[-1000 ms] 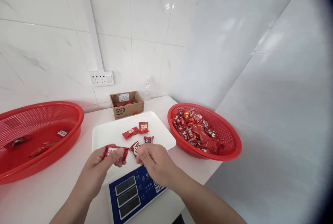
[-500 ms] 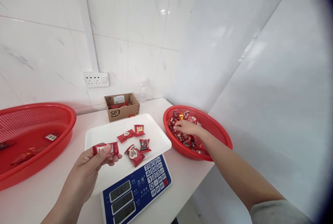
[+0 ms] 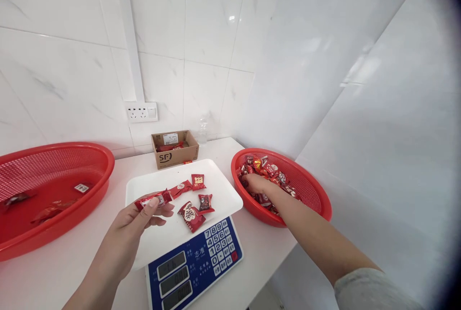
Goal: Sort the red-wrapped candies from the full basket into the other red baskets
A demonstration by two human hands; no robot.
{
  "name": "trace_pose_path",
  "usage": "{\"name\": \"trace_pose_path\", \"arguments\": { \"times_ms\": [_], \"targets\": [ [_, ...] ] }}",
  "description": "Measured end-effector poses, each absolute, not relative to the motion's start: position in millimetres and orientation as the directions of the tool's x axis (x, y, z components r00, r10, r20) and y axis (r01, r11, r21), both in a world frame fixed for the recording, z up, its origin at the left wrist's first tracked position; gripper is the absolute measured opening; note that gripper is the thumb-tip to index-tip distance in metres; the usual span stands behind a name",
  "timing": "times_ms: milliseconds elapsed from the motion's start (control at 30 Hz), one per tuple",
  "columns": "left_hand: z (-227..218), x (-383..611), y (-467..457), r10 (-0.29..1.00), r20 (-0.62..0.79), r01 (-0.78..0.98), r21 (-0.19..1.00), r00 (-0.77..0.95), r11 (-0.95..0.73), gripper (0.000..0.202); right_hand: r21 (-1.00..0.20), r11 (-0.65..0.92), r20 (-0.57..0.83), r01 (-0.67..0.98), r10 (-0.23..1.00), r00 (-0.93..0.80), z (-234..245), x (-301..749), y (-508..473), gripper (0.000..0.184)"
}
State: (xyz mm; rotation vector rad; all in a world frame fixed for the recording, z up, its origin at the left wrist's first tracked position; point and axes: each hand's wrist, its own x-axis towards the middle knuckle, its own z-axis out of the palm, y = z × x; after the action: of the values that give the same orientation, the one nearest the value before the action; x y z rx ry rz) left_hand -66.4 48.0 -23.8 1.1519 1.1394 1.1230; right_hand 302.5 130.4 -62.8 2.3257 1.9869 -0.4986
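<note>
My left hand (image 3: 134,223) is closed on a red wrapped candy (image 3: 164,198), pinched by the thumb over the left side of the scale's white tray (image 3: 224,195). Lying on that tray are several more wrapped candies, among them a large red packet (image 3: 191,217), a small dark red one (image 3: 205,203) and a red one with a cream print (image 3: 198,181). My right hand (image 3: 256,183) reaches down into the right red basket (image 3: 321,200), among a heap of red wrapped candies (image 3: 271,169). Its fingertips are hidden among the candies.
A blue keypad and display panel (image 3: 196,262) fronts the scale. To the left stands a bigger red basket (image 3: 104,175) with a few packets inside. Behind the tray are a cardboard box (image 3: 177,157) holding red packets and a clear bottle (image 3: 202,131). Tiled walls close the back.
My right hand has sunk deeper into the candies in the right basket. My left hand still holds its candy, now tilted a little. The whole view has shifted slightly.
</note>
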Motion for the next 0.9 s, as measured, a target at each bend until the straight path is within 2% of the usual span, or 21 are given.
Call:
{"name": "trace_pose_path", "arguments": {
  "times_ms": [133, 433, 733, 900],
  "targets": [
    [-31.2, -69.6, 50.2, 0.993, -0.064, 0.037, 0.997, 0.102, 0.060, 0.042, -0.190, -0.113, -0.289, 0.975, 0.956, 0.054, -61.7, 310.7, 134.4, 0.030],
    [-23.7, -67.3, 45.6, 0.992, -0.044, 0.114, 0.993, 0.117, 0.030, 0.041, -0.209, -0.082, -0.300, 0.975, 0.954, 0.016, -63.8, 307.4, 133.4, 0.030],
    [-11.3, -64.2, 40.1, 0.993, -0.004, 0.050, 0.999, 0.116, -0.002, 0.039, -0.227, -0.082, -0.310, 0.970, 0.951, 0.007, -63.5, 302.1, 129.7, 0.030],
    [-13.4, -64.4, 40.7, 0.994, -0.017, 0.074, 0.997, 0.110, 0.009, 0.038, -0.243, -0.075, -0.305, 0.967, 0.952, -0.002, -60.8, 298.1, 128.0, 0.028]
  ]
}}
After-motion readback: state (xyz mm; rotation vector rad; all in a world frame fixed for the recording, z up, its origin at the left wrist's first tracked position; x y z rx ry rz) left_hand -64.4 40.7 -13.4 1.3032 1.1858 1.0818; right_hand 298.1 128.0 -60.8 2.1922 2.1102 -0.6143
